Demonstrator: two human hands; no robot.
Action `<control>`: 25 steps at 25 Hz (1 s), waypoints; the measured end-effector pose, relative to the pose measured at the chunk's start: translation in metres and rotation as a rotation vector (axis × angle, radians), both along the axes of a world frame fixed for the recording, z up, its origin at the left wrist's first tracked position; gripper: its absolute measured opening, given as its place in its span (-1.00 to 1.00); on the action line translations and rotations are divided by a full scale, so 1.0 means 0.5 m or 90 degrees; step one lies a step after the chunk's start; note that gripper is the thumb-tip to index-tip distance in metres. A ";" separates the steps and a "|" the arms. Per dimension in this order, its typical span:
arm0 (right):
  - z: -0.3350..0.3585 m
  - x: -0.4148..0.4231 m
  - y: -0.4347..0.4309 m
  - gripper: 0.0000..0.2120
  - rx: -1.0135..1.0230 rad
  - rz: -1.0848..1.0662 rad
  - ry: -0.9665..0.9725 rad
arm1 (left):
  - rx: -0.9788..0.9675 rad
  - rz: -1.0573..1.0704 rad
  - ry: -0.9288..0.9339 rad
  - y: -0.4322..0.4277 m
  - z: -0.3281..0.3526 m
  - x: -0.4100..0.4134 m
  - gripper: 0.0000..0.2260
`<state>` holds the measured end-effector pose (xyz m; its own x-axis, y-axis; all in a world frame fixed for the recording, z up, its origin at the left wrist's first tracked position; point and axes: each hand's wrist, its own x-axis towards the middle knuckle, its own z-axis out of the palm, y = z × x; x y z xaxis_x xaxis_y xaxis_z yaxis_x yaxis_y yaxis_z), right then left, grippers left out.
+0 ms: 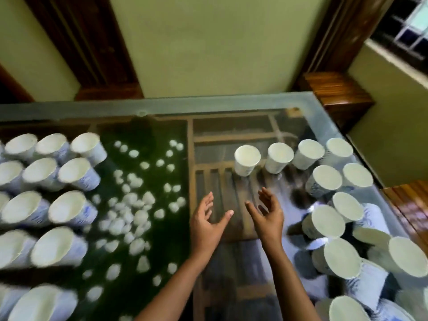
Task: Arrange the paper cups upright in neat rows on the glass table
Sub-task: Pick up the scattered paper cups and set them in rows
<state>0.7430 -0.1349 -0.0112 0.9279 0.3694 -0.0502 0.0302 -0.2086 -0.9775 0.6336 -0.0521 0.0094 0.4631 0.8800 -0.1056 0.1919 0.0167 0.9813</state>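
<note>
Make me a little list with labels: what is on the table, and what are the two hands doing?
table: glass table, wooden bars showing through it
cups on the left: paper cups standing in rows, mouths up
cups on the right: a looser bunch, some overlapping; too blurry to tell which way up
left hand: open, over the middle of the table, holding nothing
right hand: open, beside the left hand, holding nothing
picture: blurry

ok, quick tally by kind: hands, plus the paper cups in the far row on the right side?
Hands: 2, left hand and right hand, both empty.
Paper cups in the far right row: 4.
Total: 6.
</note>
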 end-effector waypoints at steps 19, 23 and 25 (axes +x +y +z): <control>-0.070 0.194 0.170 -0.34 0.064 -0.094 -0.058 | 0.131 0.177 0.014 0.172 -0.042 0.240 -0.33; -0.057 0.120 0.234 -0.35 0.056 0.024 -0.100 | 0.125 0.286 0.021 0.243 -0.031 0.136 -0.33; -0.053 0.074 0.278 -0.36 0.050 0.081 -0.114 | 0.109 0.345 0.022 0.282 -0.030 0.072 -0.33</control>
<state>0.7799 0.0041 -0.0378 0.8652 0.4801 0.1446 0.2260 -0.1161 -0.9672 0.6698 0.0891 -0.0058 -0.0603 0.9968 0.0530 0.2323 -0.0376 0.9719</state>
